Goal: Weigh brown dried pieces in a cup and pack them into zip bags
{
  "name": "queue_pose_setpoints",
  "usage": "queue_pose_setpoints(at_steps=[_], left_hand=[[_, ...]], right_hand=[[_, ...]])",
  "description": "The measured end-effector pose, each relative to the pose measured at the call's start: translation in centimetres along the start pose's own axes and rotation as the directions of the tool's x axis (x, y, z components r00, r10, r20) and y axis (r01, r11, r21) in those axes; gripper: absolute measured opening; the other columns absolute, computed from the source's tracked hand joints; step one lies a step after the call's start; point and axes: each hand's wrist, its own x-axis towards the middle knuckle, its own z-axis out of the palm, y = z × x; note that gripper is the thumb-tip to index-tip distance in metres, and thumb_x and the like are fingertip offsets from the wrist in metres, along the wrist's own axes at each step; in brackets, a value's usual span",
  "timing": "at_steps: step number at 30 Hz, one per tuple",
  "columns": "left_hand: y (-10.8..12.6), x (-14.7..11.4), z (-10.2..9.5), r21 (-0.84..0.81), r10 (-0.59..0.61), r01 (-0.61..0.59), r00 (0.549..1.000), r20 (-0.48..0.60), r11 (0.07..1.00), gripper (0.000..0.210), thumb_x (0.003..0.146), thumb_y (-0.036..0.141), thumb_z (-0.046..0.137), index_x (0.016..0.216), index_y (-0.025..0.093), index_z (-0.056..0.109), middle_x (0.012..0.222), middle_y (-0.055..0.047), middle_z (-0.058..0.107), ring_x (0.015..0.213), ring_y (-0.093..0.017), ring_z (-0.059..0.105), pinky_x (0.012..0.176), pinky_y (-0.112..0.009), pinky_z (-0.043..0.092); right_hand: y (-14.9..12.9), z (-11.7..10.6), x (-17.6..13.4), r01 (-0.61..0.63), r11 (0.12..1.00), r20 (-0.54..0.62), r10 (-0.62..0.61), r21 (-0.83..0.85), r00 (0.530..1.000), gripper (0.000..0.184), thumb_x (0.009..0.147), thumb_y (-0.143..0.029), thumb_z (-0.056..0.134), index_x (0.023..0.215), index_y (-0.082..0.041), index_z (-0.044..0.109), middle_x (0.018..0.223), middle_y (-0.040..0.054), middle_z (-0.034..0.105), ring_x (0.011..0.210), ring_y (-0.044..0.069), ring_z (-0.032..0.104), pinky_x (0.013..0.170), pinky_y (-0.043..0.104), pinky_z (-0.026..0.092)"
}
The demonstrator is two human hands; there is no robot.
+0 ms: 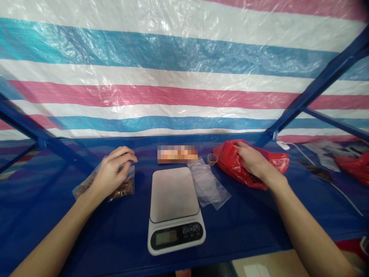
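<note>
My left hand (pixel 112 171) hovers over or rests on clear plastic bags filled with brown dried bits (pixel 125 188). Its fingers are loosely bent and apart, with nothing seen in them. On the right, my right hand (pixel 250 159) reaches into a red plastic bag (pixel 227 156); its fingertips are hidden inside, so their grip does not show. Between the hands stands a white digital kitchen scale (pixel 174 196) with a bare plate and a display that seems to read zero. Flat clear zip bags (pixel 209 184) lie against its right side.
A small clear cup (pixel 212 159) with something brown inside stands by the red bag. Behind the scale is a blurred-out orange item (pixel 177 154). Blue metal posts (pixel 305 96) frame the shelf, with a striped tarp (pixel 173 96) behind. A white cable (pixel 343 196) runs at right.
</note>
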Motion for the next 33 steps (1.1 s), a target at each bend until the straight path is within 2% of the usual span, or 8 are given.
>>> queue_pose_setpoints(at_steps=[4, 10, 17, 22, 27, 33], left_hand=[[0.0, 0.0, 0.0, 0.001, -0.001, 0.001, 1.0, 0.0, 1.0, 0.029, 0.1, 0.018, 0.047, 0.089, 0.022, 0.074, 0.1, -0.005, 0.072, 0.096, -0.022, 0.07, 0.09, -0.036, 0.053], [0.2, 0.0, 0.1, -0.016, -0.005, 0.005, 1.0, 0.0, 1.0, 0.029, 0.099, 0.017, 0.048, 0.088, 0.022, 0.074, 0.099, -0.005, 0.072, 0.095, -0.022, 0.07, 0.09, -0.036, 0.053], [0.2, 0.0, 0.1, -0.021, 0.015, -0.015, 1.0, -0.002, 1.0, 0.029, 0.099, 0.015, 0.048, 0.089, 0.022, 0.074, 0.099, -0.004, 0.071, 0.095, -0.021, 0.07, 0.089, -0.035, 0.053], [0.1, -0.1, 0.1, -0.023, 0.003, -0.003, 1.0, 0.009, 1.0, 0.028, 0.1, 0.017, 0.048, 0.09, 0.022, 0.074, 0.101, -0.004, 0.072, 0.096, -0.022, 0.07, 0.09, -0.036, 0.053], [0.2, 0.1, 0.0, -0.023, -0.004, 0.004, 1.0, 0.009, 1.0, 0.029, 0.1, 0.019, 0.048, 0.089, 0.022, 0.074, 0.099, -0.005, 0.072, 0.096, -0.023, 0.071, 0.089, -0.037, 0.053], [0.1, 0.1, 0.1, -0.024, -0.02, 0.02, 1.0, 0.004, 0.999, 0.029, 0.1, 0.02, 0.047, 0.088, 0.023, 0.074, 0.1, -0.005, 0.072, 0.096, -0.022, 0.071, 0.09, -0.036, 0.054]], right_hand=[[-0.5, 0.4, 0.5, 0.001, 0.999, -0.013, -0.001, 0.04, 1.0, 0.054, 0.092, 0.0, 0.043, 0.133, -0.014, 0.075, 0.136, 0.0188, 0.075, 0.133, 0.029, 0.069, 0.116, 0.038, 0.052], [0.0, 0.9, 1.1, -0.054, 0.999, -0.007, 0.054, 0.01, 0.999, 0.053, 0.093, 0.0, 0.043, 0.135, -0.012, 0.074, 0.135, 0.0225, 0.076, 0.129, 0.031, 0.072, 0.113, 0.043, 0.053], [0.1, 0.4, 1.2, -0.053, 0.999, -0.073, 0.053, -0.002, 0.996, 0.052, 0.083, 0.005, 0.046, 0.123, -0.012, 0.076, 0.127, 0.0198, 0.079, 0.12, 0.029, 0.074, 0.107, 0.036, 0.052], [0.7, 0.2, 1.2, -0.016, 0.997, -0.176, 0.03, 0.082, 0.984, 0.035, 0.09, -0.005, 0.049, 0.108, -0.016, 0.076, 0.116, 0.015, 0.079, 0.105, 0.027, 0.076, 0.096, 0.035, 0.055], [0.4, -0.9, 0.8, 0.009, 0.988, -0.243, 0.03, 0.155, 0.97, 0.027, 0.096, -0.016, 0.053, 0.109, -0.018, 0.076, 0.113, 0.0137, 0.08, 0.104, 0.029, 0.076, 0.096, 0.039, 0.056], [-0.3, -3.2, -0.2, -0.086, 0.956, -0.325, 0.179, 0.28, 0.929, 0.017, 0.093, -0.03, 0.064, 0.101, -0.02, 0.076, 0.099, 0.0104, 0.081, 0.087, 0.027, 0.076, 0.086, 0.04, 0.059]])
